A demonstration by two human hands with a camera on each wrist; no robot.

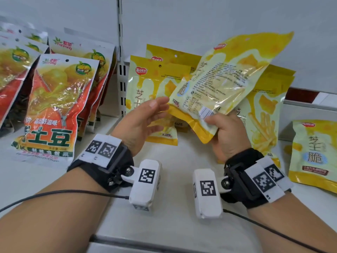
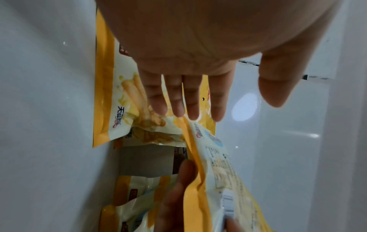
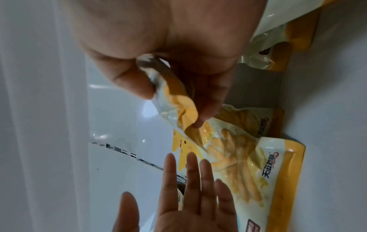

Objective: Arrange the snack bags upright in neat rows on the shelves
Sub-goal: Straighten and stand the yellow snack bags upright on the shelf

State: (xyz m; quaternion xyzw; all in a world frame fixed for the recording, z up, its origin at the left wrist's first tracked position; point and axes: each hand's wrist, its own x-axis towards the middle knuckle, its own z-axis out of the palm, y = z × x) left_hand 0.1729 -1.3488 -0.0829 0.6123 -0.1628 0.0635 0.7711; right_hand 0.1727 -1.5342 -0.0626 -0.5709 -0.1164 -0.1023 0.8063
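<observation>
held bag [image 1: 226,77] | pinched at its bottom corner by right hand [image 1: 228,136], printed back shown, long axis tilted up-right above shelf [image 1: 173,161] | left hand [image 1: 144,123] flat-fingered, empty, just left of bag's lower edge | yellow row [image 1: 145,88] behind, nearer left hand

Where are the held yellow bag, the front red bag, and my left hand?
held yellow bag [image 1: 226,75]: head view, on its printed back panel.
front red bag [image 1: 54,110]: head view, middle of its front.
left hand [image 1: 144,121]: head view, on the open palm.
</observation>
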